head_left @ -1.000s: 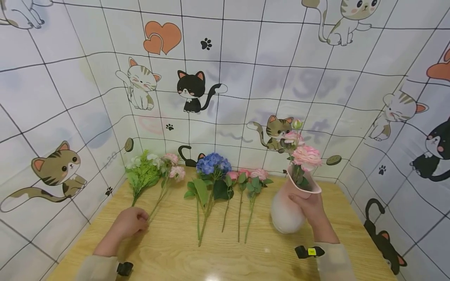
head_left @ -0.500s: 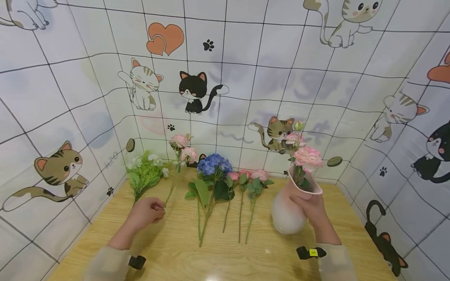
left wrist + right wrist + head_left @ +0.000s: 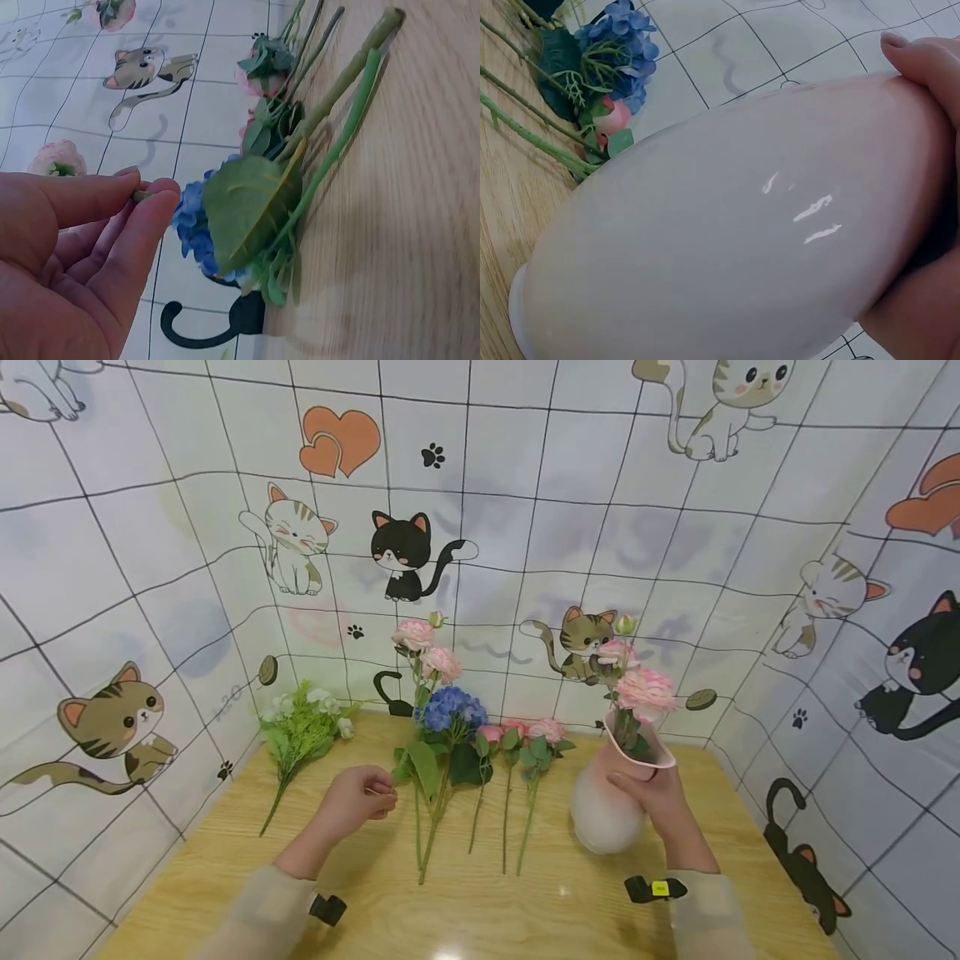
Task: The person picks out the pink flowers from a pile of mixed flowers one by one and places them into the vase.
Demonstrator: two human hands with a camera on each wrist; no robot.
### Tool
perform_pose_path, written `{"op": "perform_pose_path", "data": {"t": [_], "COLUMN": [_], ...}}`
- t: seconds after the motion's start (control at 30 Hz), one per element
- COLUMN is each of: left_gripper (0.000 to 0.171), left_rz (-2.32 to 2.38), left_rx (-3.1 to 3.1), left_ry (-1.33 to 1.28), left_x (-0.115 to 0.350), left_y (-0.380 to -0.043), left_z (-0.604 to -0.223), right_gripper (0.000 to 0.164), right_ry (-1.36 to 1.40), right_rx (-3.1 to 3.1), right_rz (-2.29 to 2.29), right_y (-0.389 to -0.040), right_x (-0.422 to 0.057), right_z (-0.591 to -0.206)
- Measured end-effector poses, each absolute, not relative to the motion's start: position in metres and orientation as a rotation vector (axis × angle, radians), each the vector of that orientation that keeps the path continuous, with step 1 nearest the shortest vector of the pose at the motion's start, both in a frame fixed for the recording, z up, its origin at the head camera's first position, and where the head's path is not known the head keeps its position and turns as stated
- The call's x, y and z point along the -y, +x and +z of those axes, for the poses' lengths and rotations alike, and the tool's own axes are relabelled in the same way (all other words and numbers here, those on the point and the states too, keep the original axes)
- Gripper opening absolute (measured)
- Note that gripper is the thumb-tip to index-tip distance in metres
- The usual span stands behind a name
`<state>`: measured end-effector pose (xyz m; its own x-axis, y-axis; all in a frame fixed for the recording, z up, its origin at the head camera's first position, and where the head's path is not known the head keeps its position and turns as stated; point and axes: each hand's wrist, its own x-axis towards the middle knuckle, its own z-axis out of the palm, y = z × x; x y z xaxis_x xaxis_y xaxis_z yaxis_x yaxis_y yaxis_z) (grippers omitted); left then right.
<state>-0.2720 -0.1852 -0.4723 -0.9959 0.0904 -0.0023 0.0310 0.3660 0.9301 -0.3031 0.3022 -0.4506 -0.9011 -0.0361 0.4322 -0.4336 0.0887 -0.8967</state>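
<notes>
My left hand (image 3: 358, 802) pinches the stem of a pink flower spray (image 3: 439, 665) between thumb and fingertips. The stem's end (image 3: 141, 196) shows at the fingertips in the left wrist view. Its two blooms and a bud stand upright behind the blue hydrangea (image 3: 454, 710), which lies on the table. My right hand (image 3: 656, 797) grips the neck of a pink and white vase (image 3: 606, 814). Another pink flower spray (image 3: 647, 693) stands in the vase's mouth. The right wrist view shows the glossy vase body (image 3: 705, 225) with fingers and thumb round its upper part.
White flowers with bright green foliage (image 3: 300, 731) lie at the table's left. Several short pink roses (image 3: 546, 732) lie between the hydrangea and the vase, stems toward the front. A cat-printed cloth wall (image 3: 495, 568) closes off the back and sides of the wooden table (image 3: 480, 910).
My left hand has lifted the pink flower spray off the table and carried it right, beside the hydrangea. The right hand keeps its grip on the vase, which has hardly moved.
</notes>
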Motion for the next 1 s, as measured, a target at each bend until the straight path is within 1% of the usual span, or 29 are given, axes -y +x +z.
{"op": "perform_pose_path", "data": {"t": [0.1,0.27,0.43,0.53,0.63,0.73,0.83,0.93,1.0], "left_gripper": [0.017,0.020,0.022,0.022,0.021,0.020,0.018,0.017,0.016], "left_rz": [1.774,1.784,1.755,1.749,1.755,1.765,1.766,1.763,1.771], "left_rx": [-2.524,-2.524,-2.574,-2.602,-2.606,-2.606,-2.616,-2.635,-2.643], "left_ry": [0.117,0.162,0.194,0.200,0.215,0.229,0.245,0.248,0.249], "left_x": [0.175,0.164,0.158,0.156,0.154,0.152,0.148,0.144,0.142], "left_y": [-0.275,-0.278,-0.276,-0.274,-0.272,-0.271,-0.271,-0.272,-0.273], "left_z": [-0.475,-0.475,-0.469,-0.464,-0.461,-0.459,-0.457,-0.455,-0.453], "right_gripper": [0.095,0.091,0.086,0.086,0.084,0.076,0.066,0.057,0.054], "right_ry": [0.456,0.301,0.159,0.143,0.182,0.220,0.230,0.199,0.182], "right_rx": [2.112,2.235,2.182,1.987,1.695,1.352,1.059,0.913,0.883], "right_rz": [1.826,1.699,1.768,1.865,1.963,2.017,1.977,1.883,1.826], "right_y": [-0.300,-0.287,-0.277,-0.272,-0.269,-0.267,-0.264,-0.262,-0.260], "right_x": [-0.304,-0.306,-0.308,-0.309,-0.308,-0.305,-0.301,-0.296,-0.291], "right_z": [-0.449,-0.443,-0.438,-0.437,-0.437,-0.434,-0.425,-0.413,-0.404]}}
